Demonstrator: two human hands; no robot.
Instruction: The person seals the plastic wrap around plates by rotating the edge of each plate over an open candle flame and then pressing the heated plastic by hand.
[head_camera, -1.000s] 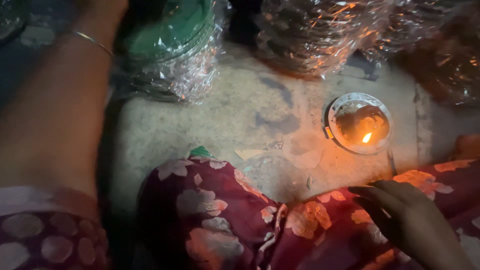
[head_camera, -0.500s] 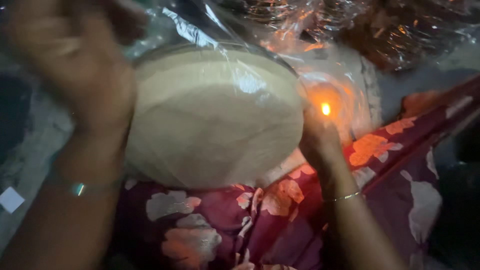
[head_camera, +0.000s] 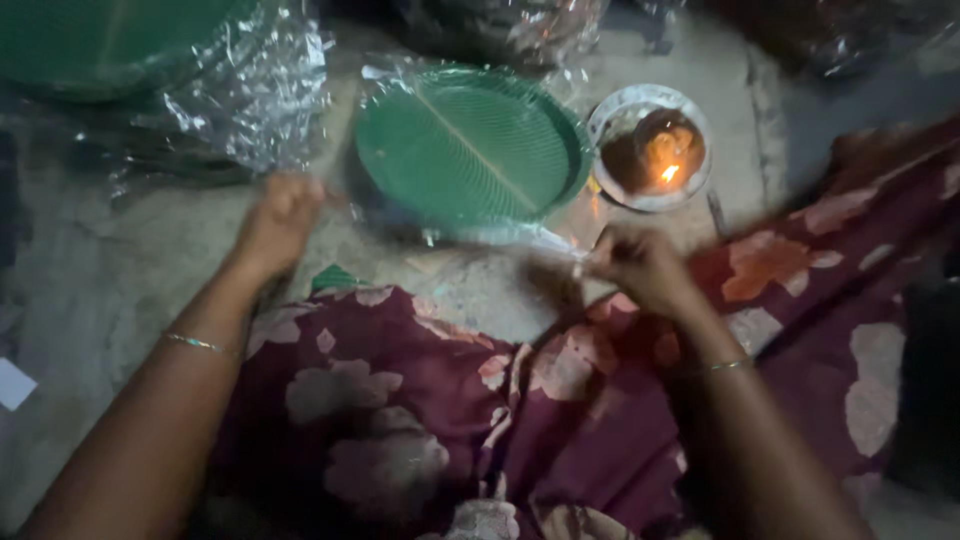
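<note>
With your left hand (head_camera: 280, 220) fisted on the wrap (head_camera: 560, 235) and your right hand (head_camera: 640, 265) pinching its edge, keep it taut around the green plate (head_camera: 470, 150), away from the flame (head_camera: 668, 173).

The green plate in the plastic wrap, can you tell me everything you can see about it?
The round green plate looks like ribbed plastic or paper, with fine ridges and one straight line across its middle, like a leaf. It lies face up and slightly tilted on the grey stone floor, inside crinkly clear plastic wrap. The left hand and right hand pinch the wrap at either side. A small lit lamp sits just beside it.
</note>
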